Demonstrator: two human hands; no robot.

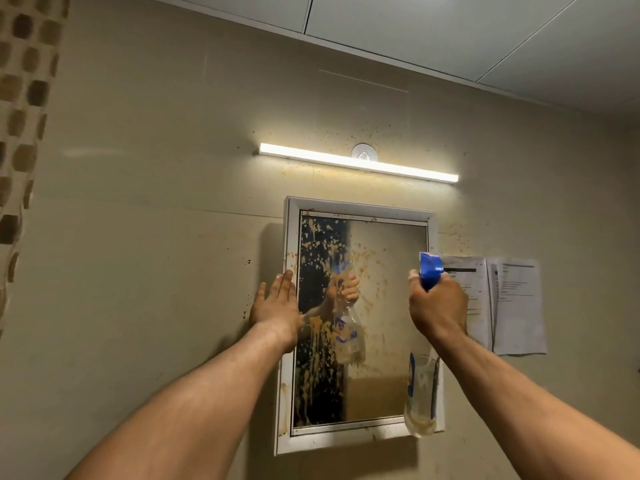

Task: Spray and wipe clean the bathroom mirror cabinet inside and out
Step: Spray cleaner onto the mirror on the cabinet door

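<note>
The fingers point(282, 284) of my left hand point(275, 306) lie straight and close together, flat on the left edge of the mirror cabinet point(360, 206), holding nothing. My right hand point(438, 303) is curled tight round the neck of the spray bottle point(420, 396), just under its blue trigger head point(431, 270), with the nozzle towards the glass point(388, 289). The cabinet hangs on the far wall under a lit light bar point(358, 162), and its door looks closed.

I judge the job to be barely begun. The glass is covered in tan-orange spatter and long dried runs, thickest on the left half; the frame carries the same stains, and specks spread over the wall around it. I see no wiped patch and no cloth, and I cannot tell whether any spray has landed. With the door closed, the inside is probably not yet touched; spraying, wiping and the whole interior remain.

The frame is white, smooth and flat-faced, a plain rectangle. The glass is glossy enough to reflect the bottle and hand. The bottle is thin clear plastic with a blue label and yellowish liquid low in it. Printed paper sheets point(517, 306) hang to the right; a brown mosaic strip point(24, 98) runs down the far left.
</note>
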